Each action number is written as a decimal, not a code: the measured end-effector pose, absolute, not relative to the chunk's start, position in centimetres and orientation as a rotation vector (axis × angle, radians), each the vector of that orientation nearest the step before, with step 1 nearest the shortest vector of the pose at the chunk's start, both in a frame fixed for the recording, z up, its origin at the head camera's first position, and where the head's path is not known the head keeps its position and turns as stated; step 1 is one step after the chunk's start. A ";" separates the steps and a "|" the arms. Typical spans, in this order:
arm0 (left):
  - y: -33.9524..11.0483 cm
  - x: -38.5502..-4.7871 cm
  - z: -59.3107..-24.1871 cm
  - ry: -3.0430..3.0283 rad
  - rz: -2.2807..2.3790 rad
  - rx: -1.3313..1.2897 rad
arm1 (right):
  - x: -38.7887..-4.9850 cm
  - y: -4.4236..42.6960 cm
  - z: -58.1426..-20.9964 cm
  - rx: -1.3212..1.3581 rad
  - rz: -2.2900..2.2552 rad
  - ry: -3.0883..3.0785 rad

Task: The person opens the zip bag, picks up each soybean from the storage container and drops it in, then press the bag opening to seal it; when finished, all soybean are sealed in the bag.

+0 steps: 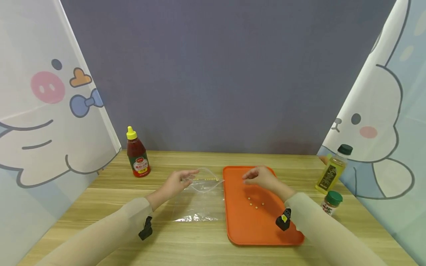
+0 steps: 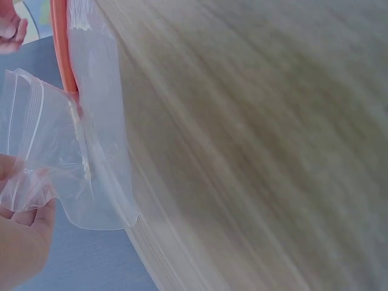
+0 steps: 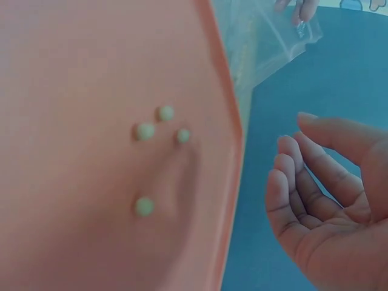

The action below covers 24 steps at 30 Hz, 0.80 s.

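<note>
A clear zip bag lies on the table, its mouth raised and spread. The left hand pinches the left edge of that mouth; in the left wrist view the thumb and fingers of the hand grip the plastic. Small yellow balls show in a row in the bag. Over the orange tray the right hand hovers with relaxed, bent fingers. Nothing shows between thumb and fingers of this hand in the right wrist view. Several pale balls lie on the tray.
A red sauce bottle with a yellow cap stands at the back left. To the right of the tray are an oil bottle and a green-lidded jar, near the right forearm. A grey partition rises behind the table.
</note>
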State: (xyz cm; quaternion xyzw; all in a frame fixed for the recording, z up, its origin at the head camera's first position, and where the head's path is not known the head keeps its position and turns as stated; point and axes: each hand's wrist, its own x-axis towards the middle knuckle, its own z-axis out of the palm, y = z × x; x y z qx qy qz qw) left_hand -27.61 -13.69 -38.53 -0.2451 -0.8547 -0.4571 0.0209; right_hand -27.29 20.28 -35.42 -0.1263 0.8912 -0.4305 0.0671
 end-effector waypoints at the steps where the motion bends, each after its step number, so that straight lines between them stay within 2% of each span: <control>1: -13.7 -27.6 -38.5 -2.650 -1.417 -0.762 | -27.2 20.5 -35.6 -0.394 -1.286 2.683; 10: -13.5 -27.8 -38.6 -2.648 -1.428 -0.754 | -26.9 21.6 -37.0 -0.524 -1.175 2.618; 24: -13.5 -27.7 -38.5 -2.658 -1.447 -0.731 | -26.6 22.1 -38.5 -0.454 -1.147 2.592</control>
